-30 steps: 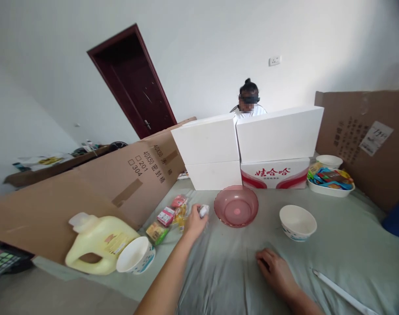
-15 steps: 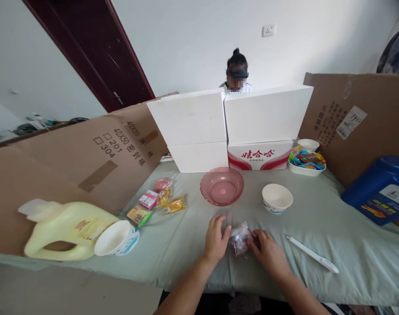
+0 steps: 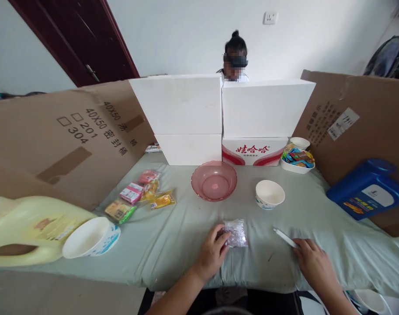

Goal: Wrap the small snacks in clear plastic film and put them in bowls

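Observation:
My left hand [image 3: 214, 250] has its fingers closed on the left edge of a small, crinkled clear plastic packet [image 3: 237, 232], which lies on the cloth. The packet is shiny with a purplish tint; I cannot make out its contents. To the right, my right hand [image 3: 313, 259] grips the near end of a slim white pen-like tool [image 3: 284, 236], whose tip points away and to the left. Beyond the packet stand a pink see-through bowl [image 3: 202, 188] and a white paper bowl [image 3: 269, 192].
Several small wrapped snacks [image 3: 132, 192] lie at left. Nearer are a yellow jug [image 3: 32, 223] and a paper bowl [image 3: 88, 236]. White boxes [image 3: 189, 105] wall off the back, a person [image 3: 236, 52] behind them. A blue bottle [image 3: 366, 188] and filled dish [image 3: 297, 166] stand right.
My right hand has left the packet, moved right and taken hold of the white tool. The packet now lies flatter, with my left hand on its edge. The view has shifted slightly.

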Demonstrator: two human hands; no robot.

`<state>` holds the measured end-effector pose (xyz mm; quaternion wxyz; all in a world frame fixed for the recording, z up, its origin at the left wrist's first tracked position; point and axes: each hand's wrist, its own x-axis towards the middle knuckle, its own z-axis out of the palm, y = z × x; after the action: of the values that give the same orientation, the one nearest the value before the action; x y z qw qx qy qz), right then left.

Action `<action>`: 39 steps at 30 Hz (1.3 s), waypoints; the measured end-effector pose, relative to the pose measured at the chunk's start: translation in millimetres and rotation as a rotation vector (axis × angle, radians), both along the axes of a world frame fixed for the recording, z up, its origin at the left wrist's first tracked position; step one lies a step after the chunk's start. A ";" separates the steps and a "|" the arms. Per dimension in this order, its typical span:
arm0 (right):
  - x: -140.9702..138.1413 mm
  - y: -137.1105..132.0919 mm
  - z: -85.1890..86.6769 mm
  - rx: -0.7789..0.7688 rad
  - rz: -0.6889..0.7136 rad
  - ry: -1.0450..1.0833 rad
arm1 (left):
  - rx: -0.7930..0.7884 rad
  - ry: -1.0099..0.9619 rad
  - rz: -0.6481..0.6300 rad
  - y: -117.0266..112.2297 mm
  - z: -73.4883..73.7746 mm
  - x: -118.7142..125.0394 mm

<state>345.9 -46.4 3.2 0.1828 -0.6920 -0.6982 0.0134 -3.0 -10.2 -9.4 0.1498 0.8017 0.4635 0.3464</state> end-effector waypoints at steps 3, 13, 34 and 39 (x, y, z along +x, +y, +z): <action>-41.3 10.2 19.3 0.015 0.191 0.198 | -0.018 -0.072 0.008 2.5 -1.4 -0.4; -118.2 26.8 48.3 -0.223 0.515 0.252 | -0.144 -0.174 0.152 -1.0 -4.3 -1.1; -135.8 4.0 68.0 0.115 0.607 0.373 | 0.031 0.224 -0.209 1.1 32.8 38.2; -140.3 22.6 16.4 0.013 0.450 0.252 | 0.024 -0.047 -0.014 2.2 32.0 -6.8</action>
<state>205.7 -23.8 19.6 0.2653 -0.5108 -0.8065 0.1352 -9.8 -8.0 22.6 0.1533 0.7985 0.4499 0.3695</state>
